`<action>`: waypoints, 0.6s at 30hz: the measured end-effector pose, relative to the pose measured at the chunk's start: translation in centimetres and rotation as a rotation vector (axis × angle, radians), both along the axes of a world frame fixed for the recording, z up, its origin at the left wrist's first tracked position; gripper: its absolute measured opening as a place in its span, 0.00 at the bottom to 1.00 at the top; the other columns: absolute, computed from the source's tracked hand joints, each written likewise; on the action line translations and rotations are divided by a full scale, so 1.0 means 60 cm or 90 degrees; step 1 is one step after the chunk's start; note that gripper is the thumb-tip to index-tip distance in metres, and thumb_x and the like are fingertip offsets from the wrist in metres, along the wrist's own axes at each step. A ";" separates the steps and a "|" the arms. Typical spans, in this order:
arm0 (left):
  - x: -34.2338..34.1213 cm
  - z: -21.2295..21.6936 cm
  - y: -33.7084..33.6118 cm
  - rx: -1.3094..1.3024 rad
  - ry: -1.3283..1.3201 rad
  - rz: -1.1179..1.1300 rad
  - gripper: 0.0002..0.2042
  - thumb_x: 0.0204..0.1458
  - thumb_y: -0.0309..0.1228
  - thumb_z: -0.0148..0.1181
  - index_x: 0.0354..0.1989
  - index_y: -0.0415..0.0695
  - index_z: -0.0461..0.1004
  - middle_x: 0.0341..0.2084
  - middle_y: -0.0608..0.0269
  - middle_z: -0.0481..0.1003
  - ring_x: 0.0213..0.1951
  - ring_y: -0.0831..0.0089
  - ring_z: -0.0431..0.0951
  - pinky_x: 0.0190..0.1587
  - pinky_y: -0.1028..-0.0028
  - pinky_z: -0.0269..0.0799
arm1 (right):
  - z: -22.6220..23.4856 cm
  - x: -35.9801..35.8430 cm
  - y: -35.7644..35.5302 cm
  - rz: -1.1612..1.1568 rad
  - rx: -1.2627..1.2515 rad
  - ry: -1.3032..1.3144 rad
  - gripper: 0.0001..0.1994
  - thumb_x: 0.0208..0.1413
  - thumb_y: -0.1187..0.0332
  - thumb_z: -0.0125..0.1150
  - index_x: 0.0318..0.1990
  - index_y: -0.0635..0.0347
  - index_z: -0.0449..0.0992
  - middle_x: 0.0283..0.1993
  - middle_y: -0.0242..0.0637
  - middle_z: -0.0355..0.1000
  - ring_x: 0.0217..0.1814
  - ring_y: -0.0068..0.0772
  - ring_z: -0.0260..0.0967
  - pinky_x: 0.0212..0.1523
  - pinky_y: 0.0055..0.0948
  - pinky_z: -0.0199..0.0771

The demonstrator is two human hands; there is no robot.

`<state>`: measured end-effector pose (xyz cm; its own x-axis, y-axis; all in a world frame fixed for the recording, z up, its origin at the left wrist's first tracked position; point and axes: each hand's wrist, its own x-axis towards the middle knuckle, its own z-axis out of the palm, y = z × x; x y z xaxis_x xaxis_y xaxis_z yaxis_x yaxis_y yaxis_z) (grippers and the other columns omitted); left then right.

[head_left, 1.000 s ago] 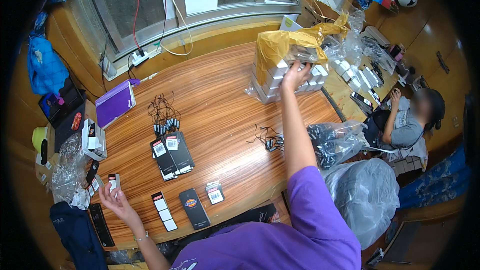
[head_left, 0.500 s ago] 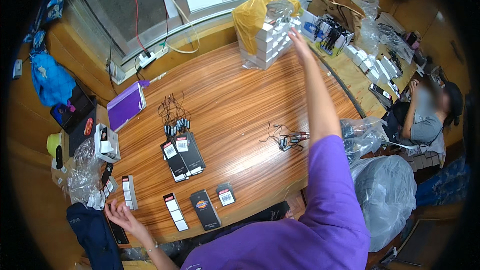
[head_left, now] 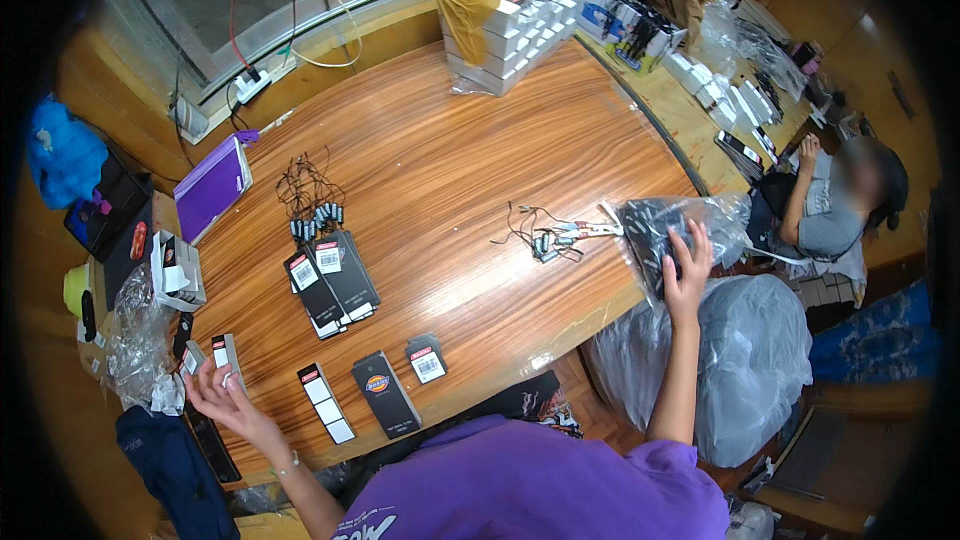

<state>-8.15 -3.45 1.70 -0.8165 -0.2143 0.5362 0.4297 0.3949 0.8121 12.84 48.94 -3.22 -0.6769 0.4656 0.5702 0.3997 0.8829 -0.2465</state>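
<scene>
Two hands apart: right hand (head_left: 688, 265), fingers spread, rests on the crinkled clear plastic bag of dark items (head_left: 668, 230) at the wooden table's (head_left: 450, 170) three-o'clock edge, apparently ungripped. Bag probably light, slippery; pinch its neck. Left hand (head_left: 218, 392), open, at eight o'clock.

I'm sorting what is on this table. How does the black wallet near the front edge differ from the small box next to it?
The black wallet is larger and longer than the small box. The wallet is plain black with a round orange patch; the box top is mostly covered by a white label. The wallet lies nearer the table edge, the box just right of it. Both lie flat, untouched by either hand.
</scene>
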 end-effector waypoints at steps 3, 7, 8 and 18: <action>-0.005 0.009 0.012 0.025 0.006 -0.008 0.25 0.56 0.25 0.44 0.61 0.41 0.45 0.50 0.53 0.62 0.44 0.68 0.65 0.49 0.69 0.62 | -0.004 -0.045 0.022 -0.021 -0.044 -0.050 0.18 0.51 0.64 0.51 0.52 0.44 0.70 0.63 0.39 0.53 0.68 0.44 0.43 0.64 0.50 0.35; 0.003 0.008 0.014 0.035 0.023 -0.008 0.25 0.56 0.25 0.43 0.61 0.41 0.45 0.49 0.53 0.62 0.44 0.69 0.66 0.49 0.69 0.62 | -0.047 -0.172 0.052 -0.164 -0.074 0.007 0.19 0.56 0.57 0.46 0.55 0.41 0.67 0.65 0.38 0.52 0.69 0.41 0.41 0.62 0.58 0.31; 0.008 0.007 0.011 0.030 0.023 -0.008 0.25 0.56 0.25 0.43 0.61 0.41 0.45 0.49 0.53 0.62 0.44 0.69 0.66 0.49 0.69 0.63 | -0.055 -0.210 0.065 -0.209 -0.111 0.027 0.20 0.56 0.56 0.46 0.56 0.41 0.66 0.65 0.40 0.51 0.69 0.42 0.40 0.61 0.61 0.30; 0.039 0.010 -0.048 0.009 0.024 0.037 0.24 0.56 0.26 0.44 0.61 0.40 0.46 0.50 0.52 0.61 0.42 0.70 0.66 0.45 0.71 0.63 | 0.034 -0.288 0.033 0.003 -0.407 -0.004 0.16 0.50 0.58 0.55 0.42 0.59 0.73 0.41 0.47 0.72 0.44 0.44 0.69 0.42 0.36 0.67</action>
